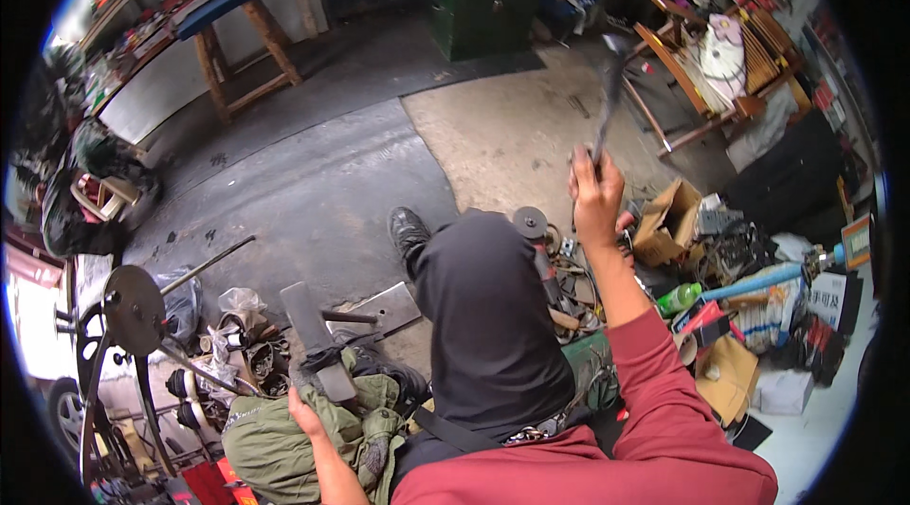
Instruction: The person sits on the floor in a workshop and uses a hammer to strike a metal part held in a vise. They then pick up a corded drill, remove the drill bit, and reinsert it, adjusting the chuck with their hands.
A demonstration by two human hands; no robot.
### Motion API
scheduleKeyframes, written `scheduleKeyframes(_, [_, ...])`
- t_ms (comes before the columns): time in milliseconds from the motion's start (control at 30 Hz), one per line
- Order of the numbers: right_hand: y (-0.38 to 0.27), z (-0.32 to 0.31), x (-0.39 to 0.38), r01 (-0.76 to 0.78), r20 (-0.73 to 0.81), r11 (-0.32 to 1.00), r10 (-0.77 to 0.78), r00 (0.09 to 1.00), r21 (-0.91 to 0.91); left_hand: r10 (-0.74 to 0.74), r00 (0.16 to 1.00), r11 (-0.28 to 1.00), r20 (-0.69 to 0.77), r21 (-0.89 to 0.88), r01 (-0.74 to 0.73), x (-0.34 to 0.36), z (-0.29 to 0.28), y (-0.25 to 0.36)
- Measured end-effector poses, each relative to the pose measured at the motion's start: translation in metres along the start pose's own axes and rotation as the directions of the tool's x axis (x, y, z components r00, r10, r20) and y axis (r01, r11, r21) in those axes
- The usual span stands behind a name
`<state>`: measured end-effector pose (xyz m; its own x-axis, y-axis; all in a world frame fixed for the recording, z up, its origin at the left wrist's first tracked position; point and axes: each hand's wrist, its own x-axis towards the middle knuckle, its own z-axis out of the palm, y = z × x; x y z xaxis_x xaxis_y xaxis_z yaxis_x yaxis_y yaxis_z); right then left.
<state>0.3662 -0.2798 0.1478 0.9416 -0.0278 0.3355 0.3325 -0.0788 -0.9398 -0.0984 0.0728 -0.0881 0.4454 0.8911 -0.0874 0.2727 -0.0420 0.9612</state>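
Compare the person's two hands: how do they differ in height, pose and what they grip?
The right hand is raised high, fist shut on a hammer; the left hand stays low, steadying a dark flat bar. The right arm wears a red sleeve; the left forearm is bare. Both are ungloved.

We raise our right arm from the lower right of the frame toward the upper middle, red sleeve to the wrist, forearm bare. Our right hand (597, 194) is lifted high, fingers curled tight in a fist. Our left hand (308, 410) sits low at the lower left, bare forearm rising from the bottom edge, fingers hidden.
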Motion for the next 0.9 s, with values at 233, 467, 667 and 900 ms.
scheduleKeyframes(233, [0.152, -0.073, -0.167, -0.696, -0.126, 0.689, 0.687, 0.716, -0.202, -0.010, 1.000, 0.979, 0.025, 0.202, 0.005, 0.017, -0.034, -0.004])
scheduleKeyframes(467, [0.224, -0.076, -0.285, -0.638, 0.010, 0.332, 0.892, 0.453, -0.694, 0.138, 0.986, 0.972, 0.094, 0.177, -0.153, 0.023, -0.053, 0.018])
scheduleKeyframes(667, [0.247, -0.066, -0.283, -0.571, -0.005, 0.397, 0.818, 0.576, -0.719, -0.426, 0.879, 0.754, 0.216, -0.452, 0.477, 0.002, -0.024, 0.108])
scheduleKeyframes(900, [0.261, -0.072, -0.213, -0.425, 0.020, 0.454, 0.702, 0.712, -0.783, -0.490, 0.861, 0.713, 0.134, -0.508, 0.484, -0.004, 0.006, 0.164])
